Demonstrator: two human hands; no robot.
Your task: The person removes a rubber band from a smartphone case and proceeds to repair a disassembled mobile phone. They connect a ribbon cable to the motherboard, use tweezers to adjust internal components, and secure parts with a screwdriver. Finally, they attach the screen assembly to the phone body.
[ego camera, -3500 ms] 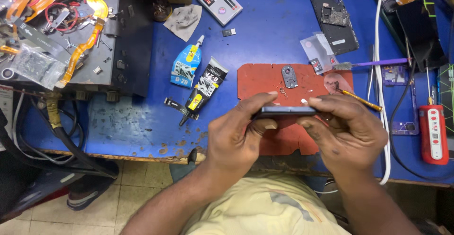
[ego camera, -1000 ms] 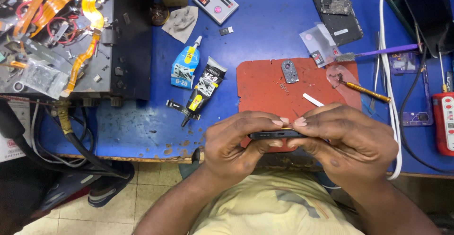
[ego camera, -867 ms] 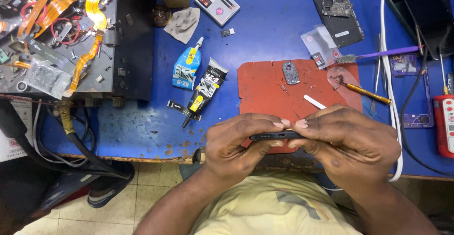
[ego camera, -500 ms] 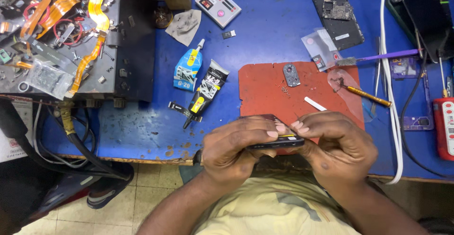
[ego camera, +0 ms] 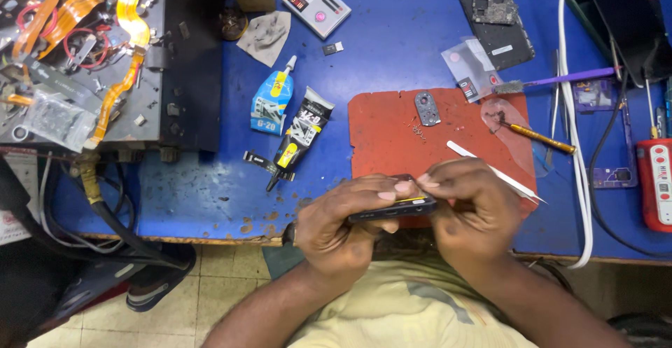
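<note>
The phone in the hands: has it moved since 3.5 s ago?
Yes. The phone has come toward the person, off the red mat to its near edge.

On the blue worktop [ego camera: 392,61] a red mat [ego camera: 392,138] lies by the near edge, two glue tubes [ego camera: 283,120] left of it.

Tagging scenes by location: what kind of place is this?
Likely a phone repair bench. Both hands hold a slim dark phone over a red work mat; a black opened phone body and orange flex ribbon cables lie on the blue table.
</note>
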